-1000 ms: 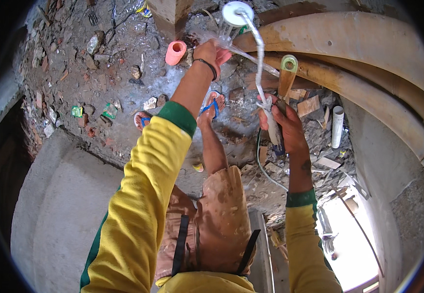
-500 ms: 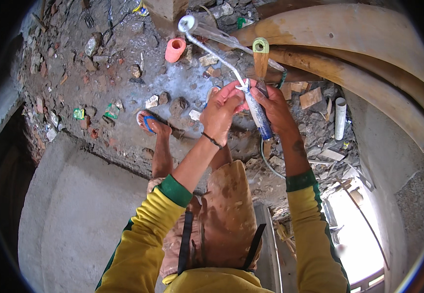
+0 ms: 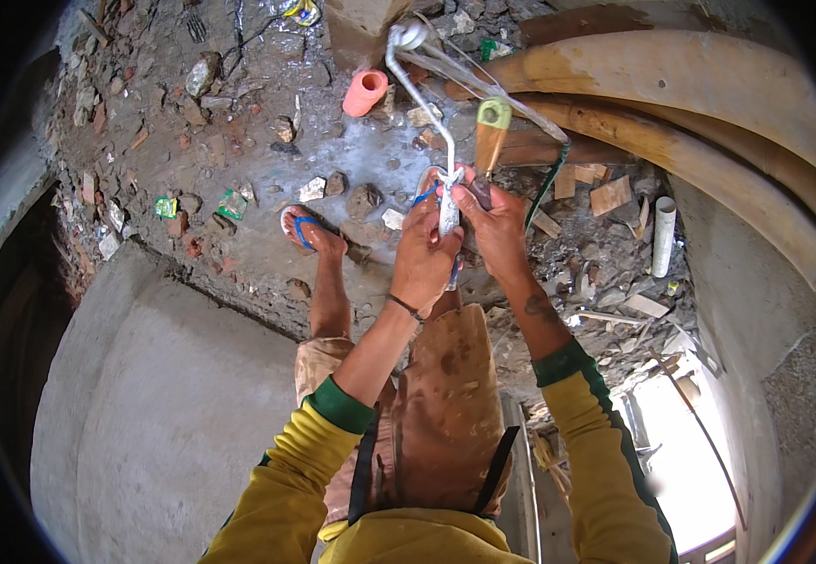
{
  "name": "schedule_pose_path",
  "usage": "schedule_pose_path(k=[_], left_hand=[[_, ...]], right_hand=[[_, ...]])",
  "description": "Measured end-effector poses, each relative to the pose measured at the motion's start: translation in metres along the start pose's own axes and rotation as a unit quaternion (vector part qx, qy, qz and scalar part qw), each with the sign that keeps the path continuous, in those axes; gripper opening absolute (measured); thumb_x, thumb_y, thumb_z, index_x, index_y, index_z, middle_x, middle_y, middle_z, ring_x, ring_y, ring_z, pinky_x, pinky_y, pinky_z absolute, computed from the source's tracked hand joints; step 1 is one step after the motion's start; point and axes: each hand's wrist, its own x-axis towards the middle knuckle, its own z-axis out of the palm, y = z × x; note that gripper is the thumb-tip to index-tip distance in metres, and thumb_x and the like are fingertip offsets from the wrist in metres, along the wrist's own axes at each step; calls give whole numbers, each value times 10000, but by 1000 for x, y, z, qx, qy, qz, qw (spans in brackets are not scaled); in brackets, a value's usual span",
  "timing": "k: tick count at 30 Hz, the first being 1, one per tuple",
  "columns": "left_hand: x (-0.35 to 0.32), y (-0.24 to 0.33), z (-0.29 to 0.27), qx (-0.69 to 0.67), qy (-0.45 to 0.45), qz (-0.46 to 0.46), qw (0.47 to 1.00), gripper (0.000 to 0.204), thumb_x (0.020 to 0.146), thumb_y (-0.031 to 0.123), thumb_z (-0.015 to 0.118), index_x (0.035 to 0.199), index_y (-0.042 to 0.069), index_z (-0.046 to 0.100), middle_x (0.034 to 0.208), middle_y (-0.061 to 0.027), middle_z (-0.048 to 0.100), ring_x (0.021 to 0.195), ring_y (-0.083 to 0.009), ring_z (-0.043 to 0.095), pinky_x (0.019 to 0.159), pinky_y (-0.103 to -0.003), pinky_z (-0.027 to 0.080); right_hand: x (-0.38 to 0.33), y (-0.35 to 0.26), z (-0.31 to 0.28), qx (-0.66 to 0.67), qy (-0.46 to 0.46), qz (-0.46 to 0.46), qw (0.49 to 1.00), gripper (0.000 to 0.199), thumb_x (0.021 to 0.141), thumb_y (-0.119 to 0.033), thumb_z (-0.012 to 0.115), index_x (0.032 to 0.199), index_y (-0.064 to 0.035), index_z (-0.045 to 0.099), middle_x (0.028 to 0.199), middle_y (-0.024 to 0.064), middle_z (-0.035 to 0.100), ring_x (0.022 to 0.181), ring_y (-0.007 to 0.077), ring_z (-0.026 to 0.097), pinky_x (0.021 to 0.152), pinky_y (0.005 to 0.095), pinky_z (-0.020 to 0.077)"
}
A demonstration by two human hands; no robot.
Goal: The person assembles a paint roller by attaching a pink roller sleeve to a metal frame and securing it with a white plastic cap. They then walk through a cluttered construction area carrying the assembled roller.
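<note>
My left hand (image 3: 427, 254) is closed around the whitish, paint-smeared handle of what looks like a paint roller frame (image 3: 449, 214). Its bent white rod (image 3: 422, 99) reaches away from me to a round white end. In my right hand (image 3: 494, 226), pressed close beside that handle, is a scraper (image 3: 492, 136) with a wooden grip and yellow-green end pointing away. My fingers wrap its dark metal part, and its tip is hidden. Thumb and fingertips of the right hand meet the upper end of the roller handle.
A pink hollow cylinder (image 3: 365, 92) stands on the rubble-strewn ground beyond my sandalled feet. Long curved brown pieces (image 3: 671, 80) lie at the far right, near a white pipe piece (image 3: 664, 235). A clear strand (image 3: 511, 99) and dark green cord run beside the scraper. A concrete slab (image 3: 164, 376) is at left.
My left hand has slid down from the top of the roller handle and now wraps it. The handle is more upright, and my right hand has shifted left and slightly nearer with the scraper.
</note>
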Motion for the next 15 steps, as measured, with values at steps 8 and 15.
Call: schedule_pose_path(k=[8, 15], left_hand=[[-43, 22, -48, -28, 54, -143, 988, 318, 922, 297, 567, 985, -15, 554, 632, -31, 491, 403, -94, 445, 348, -236, 373], [-112, -1, -120, -101, -102, -98, 985, 222, 927, 228, 619, 890, 13, 580, 613, -35, 533, 371, -60, 409, 340, -206, 320]], right_hand=[[-28, -14, 6, -172, -19, -86, 981, 222, 926, -149, 572, 1064, 1, 659, 851, 50, 669, 754, 122, 610, 716, 259, 485], [-81, -22, -12, -183, 120, -161, 963, 132, 895, -71, 573, 950, 5, 667, 960, 38, 648, 860, 110, 549, 791, 248, 437]])
